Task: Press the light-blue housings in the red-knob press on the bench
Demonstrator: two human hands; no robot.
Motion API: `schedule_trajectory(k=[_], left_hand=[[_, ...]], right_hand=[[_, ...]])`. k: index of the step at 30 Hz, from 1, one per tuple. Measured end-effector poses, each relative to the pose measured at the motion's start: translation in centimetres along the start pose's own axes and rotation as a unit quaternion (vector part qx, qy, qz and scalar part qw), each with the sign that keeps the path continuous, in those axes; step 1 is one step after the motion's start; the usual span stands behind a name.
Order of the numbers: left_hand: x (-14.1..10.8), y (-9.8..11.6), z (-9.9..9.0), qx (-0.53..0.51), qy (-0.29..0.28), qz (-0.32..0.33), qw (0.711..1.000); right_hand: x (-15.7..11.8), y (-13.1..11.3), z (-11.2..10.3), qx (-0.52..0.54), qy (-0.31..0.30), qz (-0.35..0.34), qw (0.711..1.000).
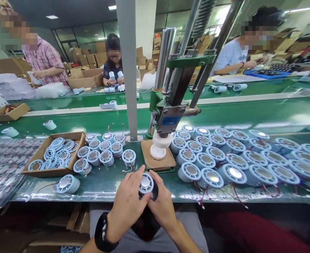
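Between my two hands, at the bench's front edge, is a round light-blue housing [146,182] with a slotted ring and a silver disc on its face. My left hand [128,196] curls round its left side, thumb near the lower rim. Fingers of my right hand [161,198] wrap its right side, by a dark patch. Just beyond stands a hand press [170,116] with a white round pressing head [162,140] above a white cup-shaped holder [157,152] on a brown board [144,149]. No part sits in the holder that I can make out.
Left of the press, a cardboard box [52,171] holds blue slotted rings [57,154], beside several wired housings [106,156]. Many more housings [210,175] crowd the right side. A grey post [131,70] rises behind. Co-workers sit or stand across the green conveyor [97,117].
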State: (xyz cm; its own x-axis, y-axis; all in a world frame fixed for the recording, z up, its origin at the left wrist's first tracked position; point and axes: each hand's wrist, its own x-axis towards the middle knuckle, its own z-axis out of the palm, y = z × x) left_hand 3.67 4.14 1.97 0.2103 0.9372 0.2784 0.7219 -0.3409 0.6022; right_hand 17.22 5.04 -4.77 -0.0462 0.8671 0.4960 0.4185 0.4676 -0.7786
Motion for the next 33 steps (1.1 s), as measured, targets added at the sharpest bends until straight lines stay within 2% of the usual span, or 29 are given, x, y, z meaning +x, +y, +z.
schedule_trajectory(k=[6,16,19,24,27,29,30,31,33], left_hand=[[0.5,0.0,0.4,-0.012,-0.004,-0.046,0.999],[0.3,0.0,0.1,-0.033,-0.017,-0.039,0.999],[0.4,-0.1,0.1,-0.041,-0.028,-0.057,0.997],[-0.4,-0.9,1.6,-0.108,-0.016,-0.099,0.989],[-0.7,-1.4,2.2,-0.148,-0.019,-0.111,0.983],[0.0,-1.3,1.7,-0.158,-0.024,-0.133,0.978],[0.7,-1.1,1.2,-0.16,-0.022,-0.141,0.977],[1.6,-0.8,0.5,-0.163,-0.013,-0.144,0.976],[4.0,-0.3,-0.8,-0.173,0.018,-0.135,0.975]], right_hand=[[-0.4,0.4,0.0,-0.007,-0.001,0.015,1.0],[-0.1,-0.2,-0.3,0.001,-0.016,0.014,1.0],[-0.1,0.0,-0.2,0.001,-0.026,0.011,1.0],[-0.5,0.8,-0.4,-0.05,-0.067,-0.019,0.996],[0.7,0.2,-2.7,-0.097,-0.162,-0.032,0.982],[3.5,-1.6,-5.9,-0.139,-0.2,-0.061,0.968],[5.6,-3.0,-7.9,-0.159,-0.182,-0.089,0.966],[8.2,-4.8,-10.1,-0.18,-0.14,-0.125,0.966],[14.4,-8.9,-14.5,-0.219,-0.001,-0.203,0.954]])
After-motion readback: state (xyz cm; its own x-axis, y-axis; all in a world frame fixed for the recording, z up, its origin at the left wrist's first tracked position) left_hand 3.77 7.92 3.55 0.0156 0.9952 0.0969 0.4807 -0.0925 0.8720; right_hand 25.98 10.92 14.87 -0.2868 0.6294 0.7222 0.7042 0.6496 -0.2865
